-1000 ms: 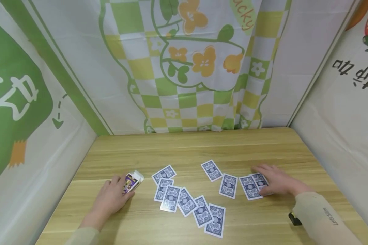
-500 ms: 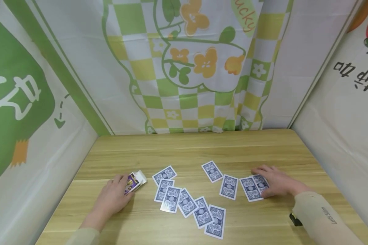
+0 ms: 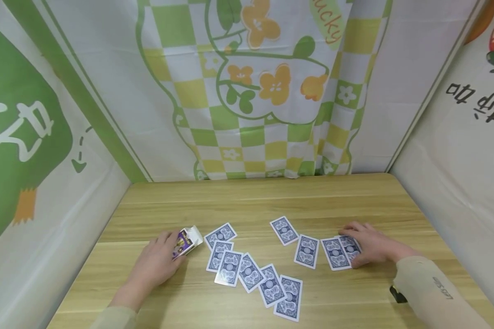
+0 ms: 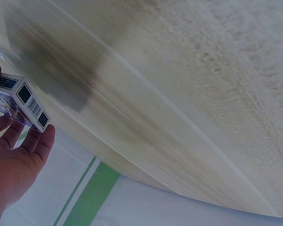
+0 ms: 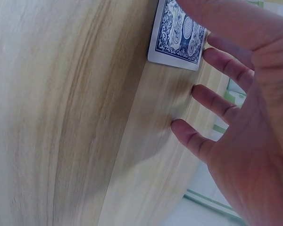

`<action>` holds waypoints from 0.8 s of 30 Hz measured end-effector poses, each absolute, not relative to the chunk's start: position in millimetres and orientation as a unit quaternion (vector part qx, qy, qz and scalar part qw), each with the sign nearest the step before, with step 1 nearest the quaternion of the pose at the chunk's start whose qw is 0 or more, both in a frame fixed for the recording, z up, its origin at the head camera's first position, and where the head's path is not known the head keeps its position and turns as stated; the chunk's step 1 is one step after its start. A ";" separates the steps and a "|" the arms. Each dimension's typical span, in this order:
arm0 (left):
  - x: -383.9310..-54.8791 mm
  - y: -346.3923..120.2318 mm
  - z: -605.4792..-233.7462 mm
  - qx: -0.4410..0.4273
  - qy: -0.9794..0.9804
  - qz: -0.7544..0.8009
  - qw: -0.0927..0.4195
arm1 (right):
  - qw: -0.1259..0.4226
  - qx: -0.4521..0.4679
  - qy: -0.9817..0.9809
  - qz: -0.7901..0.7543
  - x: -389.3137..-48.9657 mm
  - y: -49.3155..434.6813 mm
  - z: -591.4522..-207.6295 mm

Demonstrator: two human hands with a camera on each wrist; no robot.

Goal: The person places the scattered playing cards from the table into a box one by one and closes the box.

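Observation:
My left hand [image 3: 156,260] grips a purple-and-white playing card box [image 3: 184,242] on the left of the table, its white flap end pointing away to the right. The left wrist view shows the box's barcode end [image 4: 34,106] between thumb and fingers. Over on the right, my right hand [image 3: 373,245] spans a face-down playing card [image 3: 350,245], thumb at the near end and fingertips at the far end; part of the card is hidden under the hand. In the right wrist view the remaining fingers [image 5: 207,99] spread beside this blue-backed card [image 5: 175,35]. Another card [image 3: 335,254] lies against it.
Two more face-down cards, including one [image 3: 306,251], continue the right row leftward. Several overlapping cards [image 3: 229,268] form a curved line across the middle of the wooden table [image 3: 247,196]. Printed cloth [image 3: 271,137] hangs behind the far edge, and cloth walls stand on both sides.
My left hand has slid slightly to the right and away from me with the card box. The right hand and the cards stay about where they were.

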State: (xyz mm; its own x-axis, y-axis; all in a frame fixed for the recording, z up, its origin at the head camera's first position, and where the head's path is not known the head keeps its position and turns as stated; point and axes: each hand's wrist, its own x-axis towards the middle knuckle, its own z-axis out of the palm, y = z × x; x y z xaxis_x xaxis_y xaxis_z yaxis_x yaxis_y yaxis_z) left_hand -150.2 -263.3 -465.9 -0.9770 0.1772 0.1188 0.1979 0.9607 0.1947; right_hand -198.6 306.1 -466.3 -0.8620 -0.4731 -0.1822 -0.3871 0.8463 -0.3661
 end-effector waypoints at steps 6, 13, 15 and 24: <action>-152.7 -256.1 -462.1 -0.112 -0.987 -0.099 0.065 | 0.139 -0.228 0.951 -0.157 -199.3 309.0 -467.5; -152.8 -247.5 -456.8 -0.123 -0.985 -0.101 0.069 | 0.128 -0.229 0.950 -0.168 -201.9 309.1 -471.0; -152.8 -245.4 -456.0 -0.125 -0.984 -0.103 0.071 | 0.125 -0.227 0.951 -0.170 -202.3 308.7 -471.2; -154.0 -236.5 -453.9 -0.138 -0.981 -0.104 0.086 | 0.123 -0.195 0.961 -0.152 -200.6 306.1 -467.1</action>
